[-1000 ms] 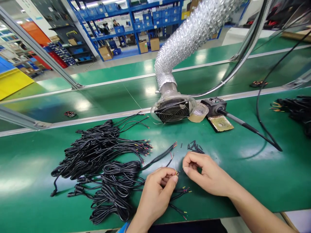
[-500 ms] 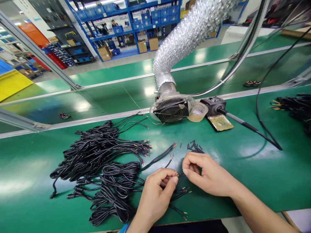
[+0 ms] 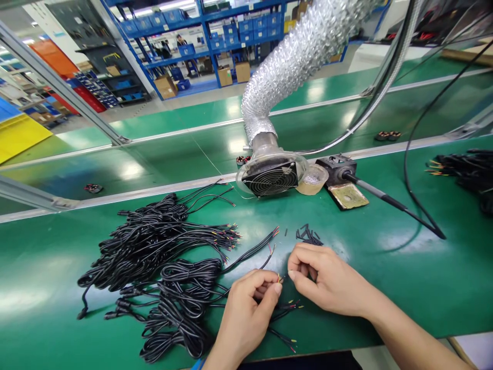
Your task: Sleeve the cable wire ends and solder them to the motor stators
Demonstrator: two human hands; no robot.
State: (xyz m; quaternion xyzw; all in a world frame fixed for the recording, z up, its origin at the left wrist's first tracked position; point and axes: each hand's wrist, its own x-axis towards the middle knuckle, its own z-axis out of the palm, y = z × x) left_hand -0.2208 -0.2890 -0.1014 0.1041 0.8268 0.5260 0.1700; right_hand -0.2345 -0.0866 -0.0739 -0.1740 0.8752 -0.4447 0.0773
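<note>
A thin wire end [image 3: 279,279] is pinched between thumb and forefinger of the left hand [image 3: 248,308]. Beside that pinch, the right hand [image 3: 323,278] is held curled, its fingertips nearly together (whether anything is held cannot be told). Black tubes [image 3: 308,236] are scattered just beyond it; coiled cables [image 3: 192,270] are heaped leftward. The wire is probably best steadied close behind its tip.

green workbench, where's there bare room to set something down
Bare green workbench lies between the right forearm and the soldering iron, and left of the black cable bundles. It's crowded with cables around the left hand, and short black tubes lie by the right hand.
</note>
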